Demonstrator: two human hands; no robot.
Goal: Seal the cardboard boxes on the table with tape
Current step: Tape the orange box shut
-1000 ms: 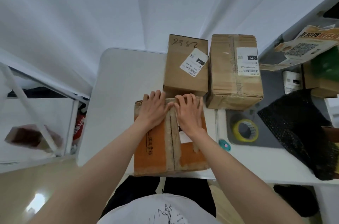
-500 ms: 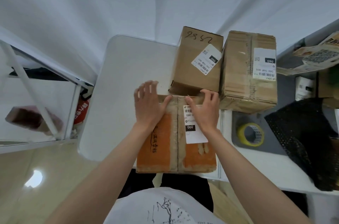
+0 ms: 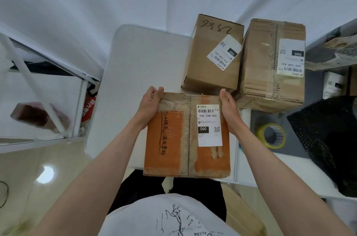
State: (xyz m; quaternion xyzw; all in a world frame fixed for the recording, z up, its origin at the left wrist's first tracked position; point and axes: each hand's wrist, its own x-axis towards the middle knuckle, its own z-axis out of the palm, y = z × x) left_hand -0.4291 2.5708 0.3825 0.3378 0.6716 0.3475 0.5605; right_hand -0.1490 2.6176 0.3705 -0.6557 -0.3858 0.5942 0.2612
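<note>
Both hands have slid off the top of the orange box [image 3: 186, 135] to its far corners: left hand [image 3: 149, 105] curls its fingers round the left edge, right hand [image 3: 229, 107] lies straight-fingered against the right. The box sits at the tabletop's [image 3: 139, 65] near edge, its centre seam seemingly untaped; the tape roll [image 3: 271, 136] lies untouched to the right.

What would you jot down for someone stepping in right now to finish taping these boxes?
Left hand: grips the far left corner of the orange box, fingers curled over the edge.
Right hand: flat against the box's far right side, fingers straight.
The orange box lies at the near table edge, flaps closed; whether fresh tape is on it is unclear.
Two brown boxes, numbered box and wide box, stand behind it.
Yellow tape roll lies to the right, unheld.
Left: pick up the tape and seal the boxes.
</note>
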